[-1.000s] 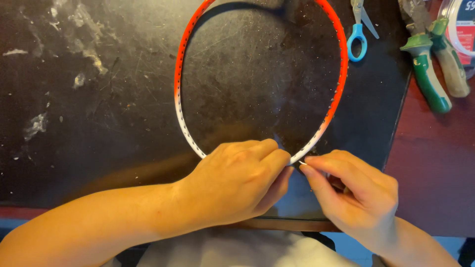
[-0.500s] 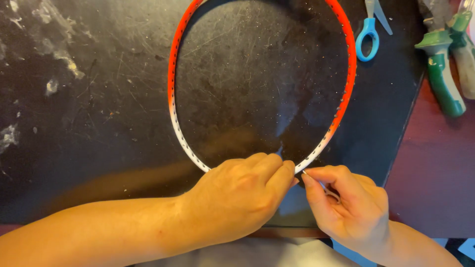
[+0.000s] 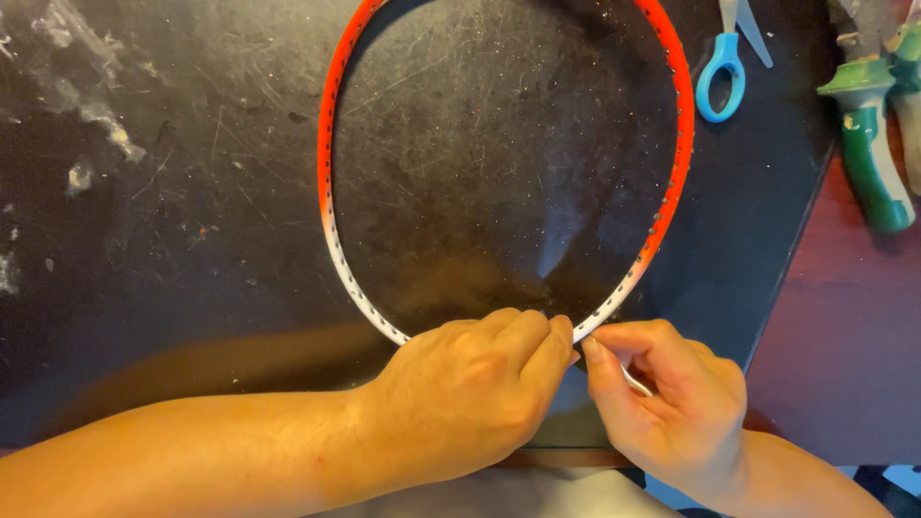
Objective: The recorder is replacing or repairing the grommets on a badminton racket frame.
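The white bottom of the racket frame [image 3: 331,221] is gripped by the left hand [image 3: 470,398], fingers curled tight round it. Just beside, something thin is pinched by the right hand [image 3: 672,403]. The unstrung frame is laid flat on the black desk [image 3: 173,240]; farther off, blue scissors [image 3: 724,67] and green-handled tools [image 3: 868,153] are seen.
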